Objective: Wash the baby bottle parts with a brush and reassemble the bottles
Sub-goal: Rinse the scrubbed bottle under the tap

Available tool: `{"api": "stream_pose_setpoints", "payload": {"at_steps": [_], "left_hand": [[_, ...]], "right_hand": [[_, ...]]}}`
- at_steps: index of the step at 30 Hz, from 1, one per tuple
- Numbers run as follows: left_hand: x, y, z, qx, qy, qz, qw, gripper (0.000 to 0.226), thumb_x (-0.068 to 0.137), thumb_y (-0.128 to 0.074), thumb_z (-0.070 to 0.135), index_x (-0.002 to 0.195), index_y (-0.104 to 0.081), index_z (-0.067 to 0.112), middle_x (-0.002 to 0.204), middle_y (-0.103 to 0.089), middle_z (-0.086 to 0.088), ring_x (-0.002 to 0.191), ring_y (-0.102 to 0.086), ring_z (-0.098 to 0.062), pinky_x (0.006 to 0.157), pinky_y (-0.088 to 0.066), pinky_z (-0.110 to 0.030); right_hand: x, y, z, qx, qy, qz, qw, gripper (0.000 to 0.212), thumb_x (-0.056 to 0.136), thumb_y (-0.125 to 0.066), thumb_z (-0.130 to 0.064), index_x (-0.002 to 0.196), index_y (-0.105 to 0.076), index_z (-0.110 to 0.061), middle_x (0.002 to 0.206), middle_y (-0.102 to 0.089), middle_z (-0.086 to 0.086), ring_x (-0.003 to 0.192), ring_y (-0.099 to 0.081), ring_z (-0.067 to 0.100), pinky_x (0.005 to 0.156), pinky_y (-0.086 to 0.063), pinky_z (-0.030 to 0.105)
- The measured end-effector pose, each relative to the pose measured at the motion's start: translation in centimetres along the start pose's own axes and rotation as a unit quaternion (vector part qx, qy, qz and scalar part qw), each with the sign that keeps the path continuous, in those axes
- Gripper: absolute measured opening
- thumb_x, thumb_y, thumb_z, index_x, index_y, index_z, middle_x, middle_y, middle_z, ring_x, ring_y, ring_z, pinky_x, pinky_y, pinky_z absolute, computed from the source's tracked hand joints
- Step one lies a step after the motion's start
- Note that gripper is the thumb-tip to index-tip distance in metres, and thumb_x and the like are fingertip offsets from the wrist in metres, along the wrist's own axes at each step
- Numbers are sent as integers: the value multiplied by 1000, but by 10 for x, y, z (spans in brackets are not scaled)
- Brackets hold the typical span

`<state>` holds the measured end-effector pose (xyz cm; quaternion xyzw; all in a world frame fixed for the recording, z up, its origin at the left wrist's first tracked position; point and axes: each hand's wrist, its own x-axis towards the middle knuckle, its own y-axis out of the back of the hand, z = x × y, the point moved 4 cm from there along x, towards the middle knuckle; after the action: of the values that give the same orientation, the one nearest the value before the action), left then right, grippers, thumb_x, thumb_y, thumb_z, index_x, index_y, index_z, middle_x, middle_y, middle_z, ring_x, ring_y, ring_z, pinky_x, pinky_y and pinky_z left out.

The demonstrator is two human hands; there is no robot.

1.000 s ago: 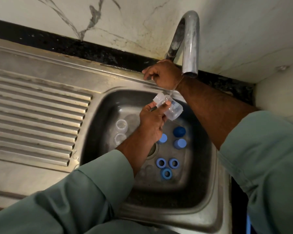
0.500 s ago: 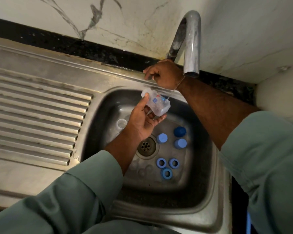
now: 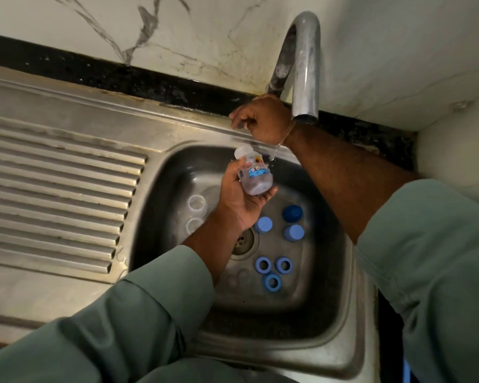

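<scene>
The clear baby bottle (image 3: 255, 174), now turned neck-up toward the sink's back edge, sits gripped in the left hand (image 3: 242, 199) as the right hand (image 3: 263, 118), fingers curled at the tap (image 3: 304, 64) base, starts a trickle, so rinsing begins.

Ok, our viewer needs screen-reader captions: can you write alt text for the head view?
A left hand holds a clear bottle over a steel sink, while the right hand grips something at the tap base. Blue caps and rings lie in the basin.
</scene>
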<state>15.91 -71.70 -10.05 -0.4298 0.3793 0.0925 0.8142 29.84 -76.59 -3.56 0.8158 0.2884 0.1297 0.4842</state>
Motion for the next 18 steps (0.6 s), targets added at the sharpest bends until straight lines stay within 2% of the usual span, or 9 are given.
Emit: {"api": "stream_pose_setpoints", "payload": {"at_steps": [2, 5, 9, 12, 15, 18], "left_hand": [[-1, -3, 2, 15, -9, 3, 1000, 33, 97, -51, 36, 119, -56, 11, 98, -61, -11, 85, -61, -21, 77, -52, -36], [-3, -8, 3, 16, -15, 5, 1000, 28, 98, -53, 35, 114, -57, 13, 99, -60, -11, 85, -60, -20, 78, -51, -35], [-2, -5, 0, 50, -5, 42, 998, 47, 93, -56, 49, 122, -58, 13, 103, -66, -10, 87, -64, -20, 75, -53, -34], [-2, -3, -1, 75, 6, 75, 994, 47, 87, -66, 49, 117, -60, 13, 110, -68, -12, 91, -66, -23, 72, -56, -33], [-6, -4, -4, 78, 36, 92, 992, 48, 85, -72, 44, 117, -57, 11, 112, -65, -16, 94, -65, -26, 70, -57, -36], [-13, -6, -13, 27, 95, 90, 991, 45, 87, -70, 40, 114, -55, 7, 105, -60, -20, 91, -62, -30, 67, -58, -40]], "right_hand": [[0, 1, -1, -4, 4, -1, 1000, 32, 83, -49, 11, 102, -72, -3, 118, -66, 12, 115, -60, 22, 101, -42, 21], [0, 1, -2, -12, 1, -10, 1000, 33, 84, -47, 10, 103, -72, -2, 121, -65, 12, 116, -59, 22, 101, -39, 21], [1, -1, -1, -13, -7, -9, 1000, 34, 84, -47, 10, 103, -72, -3, 120, -65, 11, 115, -60, 22, 100, -39, 19], [1, -2, 0, -4, -6, -5, 1000, 33, 84, -48, 10, 103, -72, -3, 118, -66, 12, 112, -61, 23, 97, -41, 18], [1, -1, 1, -3, -10, -3, 1000, 32, 84, -50, 9, 103, -72, -4, 118, -66, 11, 111, -61, 22, 97, -42, 19], [0, -1, 1, 3, -8, -1, 1000, 33, 82, -51, 10, 102, -72, -4, 117, -67, 10, 112, -61, 21, 98, -42, 19]]}}
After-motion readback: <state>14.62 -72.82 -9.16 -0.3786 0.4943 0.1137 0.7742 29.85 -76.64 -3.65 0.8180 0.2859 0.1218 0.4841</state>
